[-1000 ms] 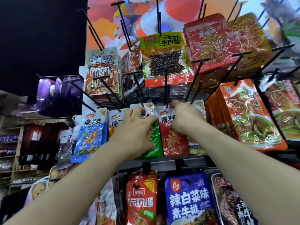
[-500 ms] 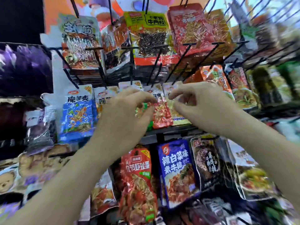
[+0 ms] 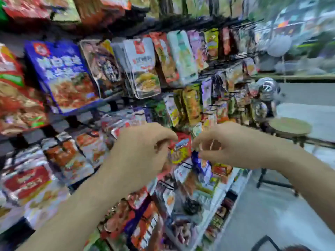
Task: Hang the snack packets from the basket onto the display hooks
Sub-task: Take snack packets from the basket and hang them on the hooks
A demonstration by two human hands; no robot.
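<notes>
The view is blurred by motion. My left hand (image 3: pixel 141 151) and my right hand (image 3: pixel 230 147) hover side by side in front of the display rack, fingers loosely curled, with no packet in either. Between them, behind the fingers, hangs a red and yellow snack packet (image 3: pixel 181 147). Higher up on black hooks hang a large blue packet (image 3: pixel 61 73) and a stack of white packets (image 3: pixel 143 69). The basket is not in view.
Rows of hanging snack packets fill the rack from the left edge down to the lower middle. A round stool (image 3: pixel 290 125) stands to the right of the rack. Grey floor (image 3: pixel 272 214) lies at the lower right.
My hands have come off the upper-row packets and dropped, both empty. The view has swung down and to the right, onto lower rows and the floor.
</notes>
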